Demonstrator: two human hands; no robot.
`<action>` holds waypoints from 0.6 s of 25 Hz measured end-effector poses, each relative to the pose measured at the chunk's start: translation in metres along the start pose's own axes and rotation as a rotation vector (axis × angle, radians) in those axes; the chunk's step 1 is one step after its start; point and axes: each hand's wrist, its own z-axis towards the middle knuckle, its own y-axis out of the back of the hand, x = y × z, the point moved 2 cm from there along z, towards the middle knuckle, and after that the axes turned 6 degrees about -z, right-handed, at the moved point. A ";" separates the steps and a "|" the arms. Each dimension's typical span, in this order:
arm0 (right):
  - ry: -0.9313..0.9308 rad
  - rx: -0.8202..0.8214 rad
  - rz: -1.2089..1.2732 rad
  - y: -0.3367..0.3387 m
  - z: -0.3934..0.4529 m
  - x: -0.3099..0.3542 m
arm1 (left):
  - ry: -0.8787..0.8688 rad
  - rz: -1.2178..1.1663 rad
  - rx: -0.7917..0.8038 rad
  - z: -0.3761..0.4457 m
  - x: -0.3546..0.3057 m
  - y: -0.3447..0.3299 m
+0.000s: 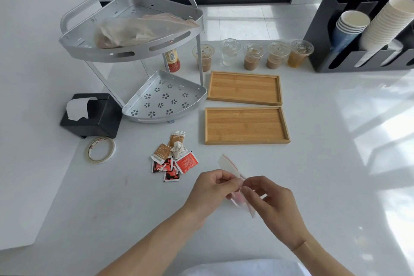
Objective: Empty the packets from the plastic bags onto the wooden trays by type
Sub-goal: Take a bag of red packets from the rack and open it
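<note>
Hands: left hand (216,186) and right hand (272,199) pinched a small plastic bag (230,167) between fingertips, at 6 o'clock.
Grip: both narrow, closed on the bag's film; contents unclear.
Packets: loose pile (173,158) at 9 o'clock of the bag, on the counter.
Trays: far tray (244,87) and near tray (245,125), at 12 o'clock, both bare.
Risk: types could mix, since brown and red packets lay heaped together.

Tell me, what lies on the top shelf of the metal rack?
On the top shelf of the metal rack lies a crumpled translucent plastic bag. Its contents show only as blurred pale shapes and cannot be told.
</note>
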 end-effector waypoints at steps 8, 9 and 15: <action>-0.357 0.149 0.190 0.001 0.016 0.004 | -0.065 0.207 0.004 0.001 0.006 -0.001; -0.373 0.170 0.178 0.002 0.017 0.005 | -0.069 0.229 0.000 0.001 0.007 0.000; -0.177 0.326 -0.200 0.016 0.024 0.018 | -0.141 0.387 0.042 -0.004 0.006 -0.003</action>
